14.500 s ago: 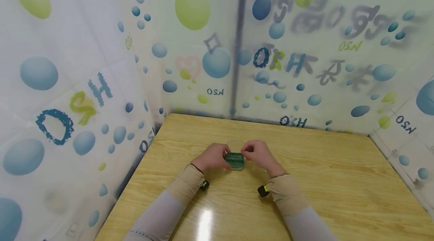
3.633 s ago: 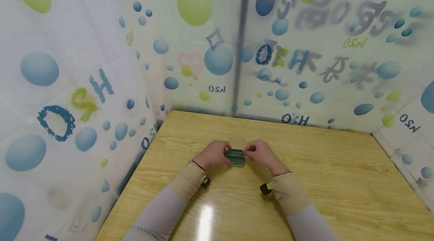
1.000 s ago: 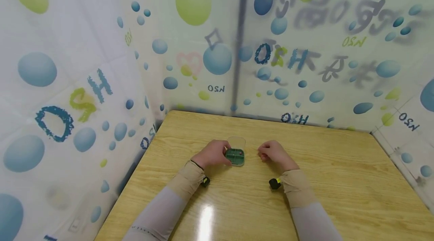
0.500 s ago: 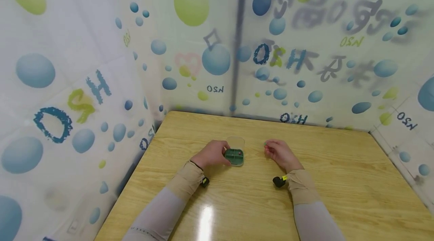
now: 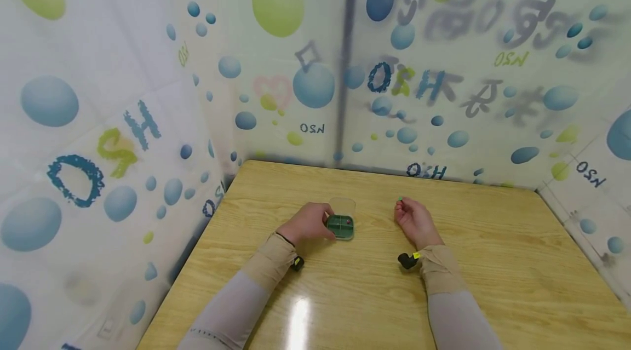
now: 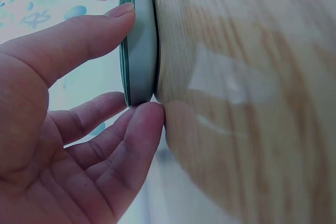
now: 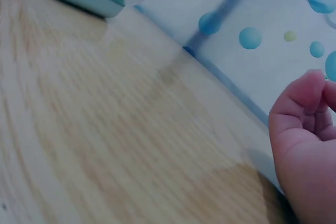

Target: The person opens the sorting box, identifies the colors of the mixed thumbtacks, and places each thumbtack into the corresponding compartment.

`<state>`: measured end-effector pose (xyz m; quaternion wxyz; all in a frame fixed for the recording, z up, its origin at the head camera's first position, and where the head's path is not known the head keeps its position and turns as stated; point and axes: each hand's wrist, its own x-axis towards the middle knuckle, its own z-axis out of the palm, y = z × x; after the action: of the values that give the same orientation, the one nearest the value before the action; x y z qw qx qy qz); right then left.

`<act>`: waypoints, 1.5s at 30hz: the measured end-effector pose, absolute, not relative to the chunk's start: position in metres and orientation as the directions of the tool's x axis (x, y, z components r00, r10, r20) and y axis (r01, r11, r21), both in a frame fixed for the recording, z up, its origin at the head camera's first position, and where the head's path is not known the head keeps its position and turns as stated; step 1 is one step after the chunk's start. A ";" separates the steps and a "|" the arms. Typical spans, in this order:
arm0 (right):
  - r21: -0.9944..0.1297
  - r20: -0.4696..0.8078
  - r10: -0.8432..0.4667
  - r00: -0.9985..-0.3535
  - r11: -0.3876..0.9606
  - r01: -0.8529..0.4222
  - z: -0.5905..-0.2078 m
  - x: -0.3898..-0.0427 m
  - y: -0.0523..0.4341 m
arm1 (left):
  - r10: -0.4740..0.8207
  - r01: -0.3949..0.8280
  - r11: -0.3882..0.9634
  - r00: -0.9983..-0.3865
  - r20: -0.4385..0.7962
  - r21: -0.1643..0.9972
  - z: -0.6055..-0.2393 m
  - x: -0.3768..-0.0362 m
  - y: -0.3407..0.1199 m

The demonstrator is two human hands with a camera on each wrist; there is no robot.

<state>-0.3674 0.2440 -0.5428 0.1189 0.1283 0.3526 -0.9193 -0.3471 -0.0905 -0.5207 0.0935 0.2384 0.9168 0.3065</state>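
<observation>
My left hand (image 5: 308, 222) pinched the green pill box (image 5: 340, 227) on the tabletop (image 5: 493, 262), its clear lid (image 5: 342, 206) open and one red bead (image 5: 348, 222) inside. My right hand (image 5: 415, 221), well apart, pinched what looked like a green bead (image 5: 400, 198), not yet boxed.

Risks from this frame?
1. The right hand pinches a small green bead at its fingertips; it may slip and roll on the glossy table.
2. The green compartment box lies open, steadied only by the left hand; a nudge might spill its red bead.
</observation>
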 end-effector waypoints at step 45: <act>-1.000 0.003 -0.162 -0.987 0.007 -0.005 -0.528 -0.357 0.199 | 0.502 0.375 0.702 -0.864 -0.047 0.606 -0.522 -0.348 -0.092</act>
<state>-0.3569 0.1990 -0.5279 0.0561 -0.0590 0.7074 -0.7021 -0.3479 -0.0921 -0.5220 0.1047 0.2392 0.9165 0.3031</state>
